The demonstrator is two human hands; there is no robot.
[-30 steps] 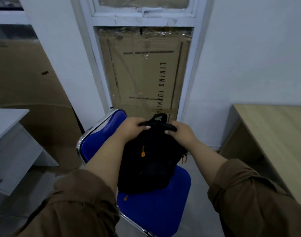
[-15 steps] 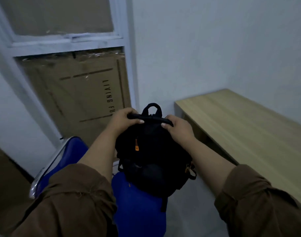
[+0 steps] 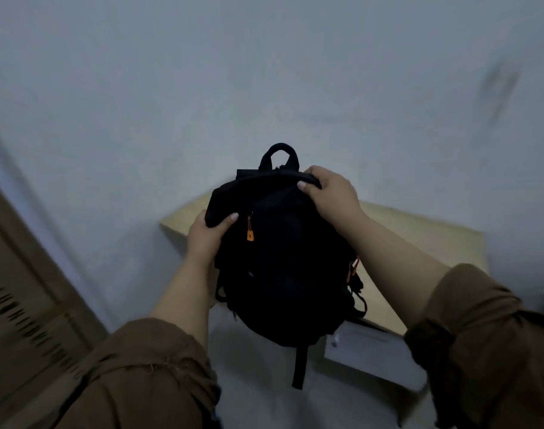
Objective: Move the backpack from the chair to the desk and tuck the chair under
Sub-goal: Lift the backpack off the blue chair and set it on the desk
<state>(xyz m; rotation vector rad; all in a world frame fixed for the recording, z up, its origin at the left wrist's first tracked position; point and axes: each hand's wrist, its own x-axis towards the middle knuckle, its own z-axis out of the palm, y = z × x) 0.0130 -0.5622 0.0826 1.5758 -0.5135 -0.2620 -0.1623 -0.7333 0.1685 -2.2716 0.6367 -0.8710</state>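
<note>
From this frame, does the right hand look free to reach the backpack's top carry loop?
Probably yes. The right hand grips the backpack at its top edge, just beside the carry loop, and nothing lies between them. It would have to release its grip first, leaving the left hand holding the bag alone.

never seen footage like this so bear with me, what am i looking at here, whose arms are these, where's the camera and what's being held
There is no machine: a person wears a camera on the head, looking forward and down, so the arms in brown sleeves are their own. Both hands grip a black backpack in the air. The left hand clasps its upper left side; the right hand pinches its top edge. Behind it is a light wooden desk against a pale wall. The visible desk surface looks bare. The chair is out of view.
</note>
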